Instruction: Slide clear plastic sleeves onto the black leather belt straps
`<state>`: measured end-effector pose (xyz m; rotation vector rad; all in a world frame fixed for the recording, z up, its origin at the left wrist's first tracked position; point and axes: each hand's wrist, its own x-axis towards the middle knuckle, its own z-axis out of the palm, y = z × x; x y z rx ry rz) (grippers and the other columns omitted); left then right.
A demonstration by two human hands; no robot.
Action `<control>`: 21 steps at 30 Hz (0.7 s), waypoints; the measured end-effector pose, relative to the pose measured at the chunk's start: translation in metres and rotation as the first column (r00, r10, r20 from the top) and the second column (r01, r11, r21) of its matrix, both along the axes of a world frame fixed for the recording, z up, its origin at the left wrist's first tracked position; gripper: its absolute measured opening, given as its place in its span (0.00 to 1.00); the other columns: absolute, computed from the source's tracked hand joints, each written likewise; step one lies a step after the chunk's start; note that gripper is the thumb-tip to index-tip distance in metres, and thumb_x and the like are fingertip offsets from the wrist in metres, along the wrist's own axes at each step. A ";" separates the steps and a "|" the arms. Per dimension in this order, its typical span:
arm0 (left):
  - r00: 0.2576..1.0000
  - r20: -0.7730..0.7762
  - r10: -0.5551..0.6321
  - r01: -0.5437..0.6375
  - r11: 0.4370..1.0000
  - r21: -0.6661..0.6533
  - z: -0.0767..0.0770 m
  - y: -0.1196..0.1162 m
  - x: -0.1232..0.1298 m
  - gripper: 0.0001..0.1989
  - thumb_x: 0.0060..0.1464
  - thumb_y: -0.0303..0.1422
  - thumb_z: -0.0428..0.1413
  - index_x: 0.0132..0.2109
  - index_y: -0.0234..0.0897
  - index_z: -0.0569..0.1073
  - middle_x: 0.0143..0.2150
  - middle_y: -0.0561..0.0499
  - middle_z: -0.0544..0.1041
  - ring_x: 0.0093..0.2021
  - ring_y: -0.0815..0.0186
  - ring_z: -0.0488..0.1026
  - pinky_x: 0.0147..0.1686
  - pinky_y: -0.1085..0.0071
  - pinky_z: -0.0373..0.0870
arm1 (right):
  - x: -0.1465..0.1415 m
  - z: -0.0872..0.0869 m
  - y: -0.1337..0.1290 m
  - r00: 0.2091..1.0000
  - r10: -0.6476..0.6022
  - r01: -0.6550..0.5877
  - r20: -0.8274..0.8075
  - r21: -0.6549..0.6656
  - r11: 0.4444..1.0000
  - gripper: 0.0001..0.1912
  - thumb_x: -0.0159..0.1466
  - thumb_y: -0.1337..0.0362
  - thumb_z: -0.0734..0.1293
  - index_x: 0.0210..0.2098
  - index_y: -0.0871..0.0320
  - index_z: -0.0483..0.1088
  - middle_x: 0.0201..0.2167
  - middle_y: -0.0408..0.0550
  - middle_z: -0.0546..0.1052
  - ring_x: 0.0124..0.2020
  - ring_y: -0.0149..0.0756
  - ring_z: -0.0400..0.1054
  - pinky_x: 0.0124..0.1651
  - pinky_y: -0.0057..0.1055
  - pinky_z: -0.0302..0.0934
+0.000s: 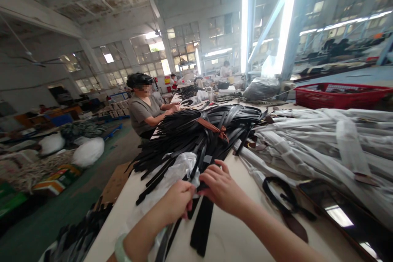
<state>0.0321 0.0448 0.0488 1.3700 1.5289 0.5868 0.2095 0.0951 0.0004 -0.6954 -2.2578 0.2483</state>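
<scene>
My left hand [181,198] is closed in a pinch; what lies between its fingers is hidden. Close beside it, my right hand [222,188] has its fingers curled around a dark strap end. Black straps [202,225] hang down below both hands across the pale tabletop. A crumpled see-through plastic sleeve [182,168] lies just beyond my left hand. Ahead is a big bundle of black straps [236,116], bound with a knotted brown strip [211,127].
At right lies a heap of white-wrapped belts [307,139], with a coiled dark belt [279,196] and a glossy dark phone-like slab [346,213] nearer me. Behind stands a red basket [340,95]. A co-worker [144,110] stands at the table's left side.
</scene>
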 end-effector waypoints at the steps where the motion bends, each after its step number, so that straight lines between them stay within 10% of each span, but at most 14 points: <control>1: 0.999 0.031 0.019 -0.019 1.000 -0.010 0.003 0.000 -0.003 0.20 0.47 0.50 0.53 0.26 0.36 0.68 0.14 0.60 0.60 0.13 0.74 0.53 0.14 0.75 0.48 | 0.002 -0.001 0.005 0.996 -0.038 0.032 -0.085 -0.065 0.997 0.07 0.65 0.59 0.64 0.39 0.55 0.68 0.36 0.47 0.73 0.46 0.40 0.63 0.61 0.47 0.39; 3: 0.993 0.106 0.049 -0.045 0.998 -0.039 0.010 -0.001 -0.008 0.23 0.44 0.53 0.55 0.30 0.35 0.69 0.15 0.62 0.58 0.14 0.77 0.47 0.14 0.76 0.42 | 0.004 -0.005 0.016 0.928 -0.131 0.004 -0.350 -0.341 0.940 0.11 0.64 0.56 0.65 0.42 0.55 0.67 0.40 0.50 0.72 0.46 0.42 0.63 0.59 0.49 0.45; 6: 0.972 0.221 0.082 -0.067 0.995 -0.073 0.014 -0.003 -0.010 0.27 0.42 0.56 0.56 0.34 0.34 0.68 0.18 0.62 0.58 0.15 0.79 0.43 0.16 0.77 0.37 | -0.001 -0.011 0.018 0.775 -0.250 -0.283 -0.580 -0.673 0.683 0.20 0.64 0.48 0.62 0.45 0.57 0.66 0.38 0.51 0.72 0.38 0.39 0.67 0.45 0.42 0.62; 12: 0.915 0.367 0.166 -0.138 0.985 -0.101 -0.006 0.000 0.012 0.27 0.44 0.57 0.56 0.34 0.36 0.65 0.18 0.61 0.61 0.15 0.79 0.48 0.15 0.79 0.42 | -0.031 -0.024 -0.008 0.636 -0.171 -0.688 -0.753 -0.653 0.317 0.22 0.51 0.54 0.76 0.41 0.59 0.73 0.25 0.41 0.73 0.22 0.26 0.61 0.27 0.24 0.55; 21: 0.779 0.611 0.143 0.056 0.954 -0.294 -0.029 -0.036 -0.015 0.26 0.52 0.54 0.54 0.41 0.33 0.68 0.23 0.50 0.74 0.20 0.70 0.70 0.23 0.73 0.69 | -0.022 -0.025 0.000 0.563 -0.200 -0.754 -0.802 -0.597 0.276 0.16 0.48 0.59 0.78 0.31 0.60 0.74 0.27 0.41 0.72 0.22 0.24 0.59 0.26 0.24 0.53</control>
